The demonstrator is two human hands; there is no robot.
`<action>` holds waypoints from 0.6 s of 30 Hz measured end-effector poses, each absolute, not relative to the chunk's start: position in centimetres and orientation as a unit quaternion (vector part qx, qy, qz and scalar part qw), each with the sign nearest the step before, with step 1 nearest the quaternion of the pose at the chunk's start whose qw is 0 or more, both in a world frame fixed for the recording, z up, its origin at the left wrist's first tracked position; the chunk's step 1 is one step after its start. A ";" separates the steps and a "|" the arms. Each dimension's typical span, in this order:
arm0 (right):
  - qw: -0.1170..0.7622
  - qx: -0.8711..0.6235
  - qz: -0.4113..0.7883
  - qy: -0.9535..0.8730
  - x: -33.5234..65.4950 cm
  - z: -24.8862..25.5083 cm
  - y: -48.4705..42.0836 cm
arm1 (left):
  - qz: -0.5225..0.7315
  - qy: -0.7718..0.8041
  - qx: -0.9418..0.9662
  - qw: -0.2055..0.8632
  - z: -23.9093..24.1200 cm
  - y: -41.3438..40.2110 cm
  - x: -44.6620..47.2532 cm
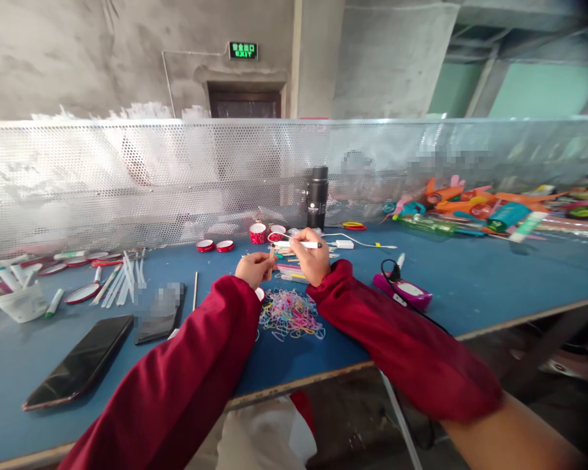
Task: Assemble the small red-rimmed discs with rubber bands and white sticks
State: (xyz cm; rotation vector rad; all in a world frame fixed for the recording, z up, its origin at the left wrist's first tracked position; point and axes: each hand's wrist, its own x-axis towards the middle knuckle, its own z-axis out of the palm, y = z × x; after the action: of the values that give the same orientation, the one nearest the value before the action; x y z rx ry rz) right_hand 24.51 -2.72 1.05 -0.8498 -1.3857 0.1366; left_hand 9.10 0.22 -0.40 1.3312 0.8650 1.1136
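Note:
My right hand is closed round a white pen with a dark tip, held level above the blue table. Just left of it, my left hand pinches a small thin thing I cannot make out. Both arms wear red sleeves. Under the hands lies a heap of small coloured rubber bands. A few more pens lie flat just beyond the hands.
A black flask stands before the perforated metal screen. Red-rimmed caps and white sticks lie left, with a white tub. Two phones lie near left; a pink device with cable right; colourful toys far right.

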 end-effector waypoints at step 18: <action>0.687 -0.374 0.052 -0.620 24.5 1.0 -2.6 | 0.476 0.363 0.571 0.562 -0.6 0.5 9.1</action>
State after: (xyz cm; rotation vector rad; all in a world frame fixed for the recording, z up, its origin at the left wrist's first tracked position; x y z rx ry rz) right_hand 24.53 -2.63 1.04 -0.8373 -1.3886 0.1158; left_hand 9.11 0.55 -0.63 1.3446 0.8546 1.1209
